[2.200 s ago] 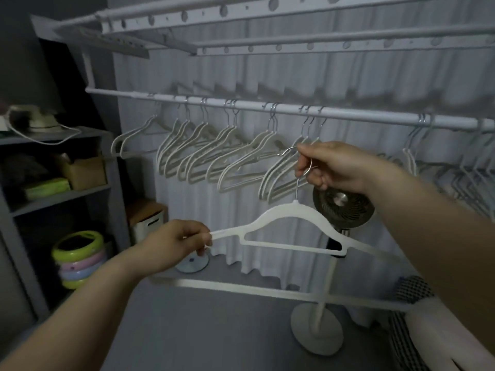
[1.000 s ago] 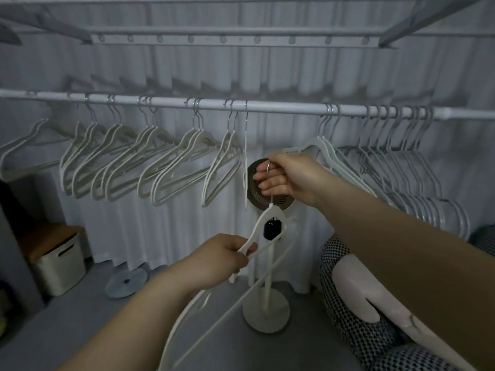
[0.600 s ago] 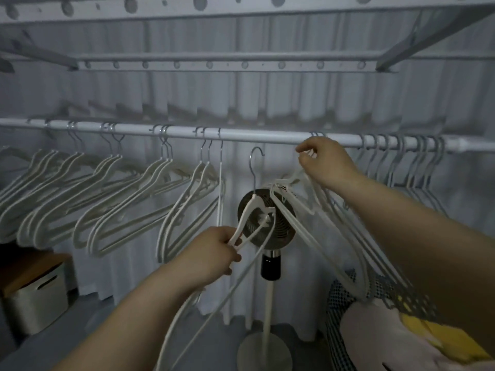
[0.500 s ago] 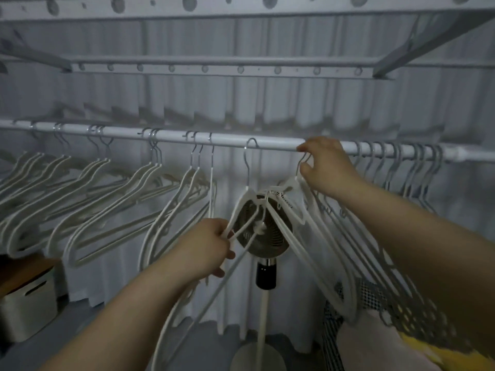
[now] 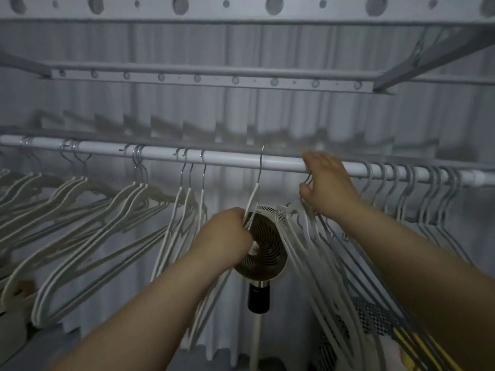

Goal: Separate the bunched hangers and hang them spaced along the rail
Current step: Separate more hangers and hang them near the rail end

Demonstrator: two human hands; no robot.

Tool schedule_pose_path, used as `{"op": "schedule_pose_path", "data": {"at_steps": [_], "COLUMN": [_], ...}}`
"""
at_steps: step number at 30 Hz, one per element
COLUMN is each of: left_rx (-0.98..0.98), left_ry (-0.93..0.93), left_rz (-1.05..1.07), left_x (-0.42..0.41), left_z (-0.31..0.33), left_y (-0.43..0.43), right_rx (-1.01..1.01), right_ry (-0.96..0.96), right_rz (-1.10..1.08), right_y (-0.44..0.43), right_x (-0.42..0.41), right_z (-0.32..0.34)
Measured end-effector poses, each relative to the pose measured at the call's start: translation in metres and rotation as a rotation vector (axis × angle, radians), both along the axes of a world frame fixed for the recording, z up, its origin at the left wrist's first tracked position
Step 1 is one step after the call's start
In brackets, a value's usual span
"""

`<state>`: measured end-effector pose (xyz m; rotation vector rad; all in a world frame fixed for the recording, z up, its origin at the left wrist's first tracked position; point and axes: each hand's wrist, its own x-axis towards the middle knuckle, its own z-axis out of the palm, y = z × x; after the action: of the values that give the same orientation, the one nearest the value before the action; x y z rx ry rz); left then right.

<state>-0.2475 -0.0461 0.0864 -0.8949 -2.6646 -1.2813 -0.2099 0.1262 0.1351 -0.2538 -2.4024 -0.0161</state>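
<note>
The hanger's (image 5: 253, 199) hook now sits over the rail (image 5: 227, 158); a moment ago it only reached it.
It hangs hook-up and edge-on, its long axis slanting down toward the camera. The left hand (image 5: 227, 231) grips its shoulder. The blurred right hand (image 5: 328, 183) pinches a hook of the bunched hangers (image 5: 302, 236) at the rail.

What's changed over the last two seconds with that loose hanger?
The hanger went up; its hook now sits over the rail. The right hand let go of it and took the bunched hangers by their hooks. The left hand still grips it; spaced hangers unchanged.
</note>
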Motion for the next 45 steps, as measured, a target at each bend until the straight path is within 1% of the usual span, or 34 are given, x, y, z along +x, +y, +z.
{"op": "schedule_pose_path", "data": {"at_steps": [7, 12, 14, 17, 19, 20, 24, 28, 32, 37, 40, 43, 45], "left_rx": [-0.103, -0.095, -0.037, 0.061, 0.037, 0.005, -0.097, -0.192, -0.245, -0.205, -0.159, -0.116, -0.101], "left_ry": [0.044, 0.087, 0.163, 0.33, 0.403, 0.408, 0.331, 0.291, 0.182, 0.123, 0.148, 0.178, 0.14], "left_rz": [-0.107, -0.21, -0.17, -0.04, 0.023, 0.039, 0.03, 0.075, 0.06, 0.141, 0.162, 0.134, 0.114], "left_x": [-0.008, -0.004, 0.0, -0.005, -0.011, -0.014, -0.018, -0.025, -0.03, -0.04, -0.039, -0.034, -0.031], "left_z": [-0.009, -0.011, -0.011, -0.014, -0.019, -0.02, -0.025, -0.031, -0.04, -0.049, -0.044, -0.035, -0.03], "left_y": [0.025, 0.026, 0.015, -0.009, -0.022, -0.028, -0.041, -0.05, -0.05, -0.042, -0.041, -0.033, -0.024], "right_rx": [0.014, 0.033, 0.034, 0.077, 0.112, 0.126, 0.179, 0.221, 0.224, 0.237, 0.232, 0.223, 0.226], "right_ry": [0.005, -0.016, 0.002, 0.025, 0.02, 0.005, -0.092, -0.081, -0.061, -0.054, -0.036, -0.046, -0.05], "right_rz": [-0.033, -0.057, -0.066, -0.074, -0.054, -0.049, -0.102, -0.147, -0.176, -0.204, -0.202, -0.183, -0.173], "right_y": [0.006, 0.007, 0.005, -0.008, -0.021, -0.028, -0.041, -0.037, -0.027, -0.013, -0.006, -0.001, 0.001], "right_x": [0.002, 0.006, 0.006, 0.0, -0.01, -0.016, -0.034, -0.034, -0.026, -0.016, -0.012, -0.009, -0.006], "right_z": [-0.003, 0.0, 0.001, 0.001, 0.002, 0.002, 0.003, 0.004, 0.003, 0.003, 0.003, 0.002, 0.002]}}
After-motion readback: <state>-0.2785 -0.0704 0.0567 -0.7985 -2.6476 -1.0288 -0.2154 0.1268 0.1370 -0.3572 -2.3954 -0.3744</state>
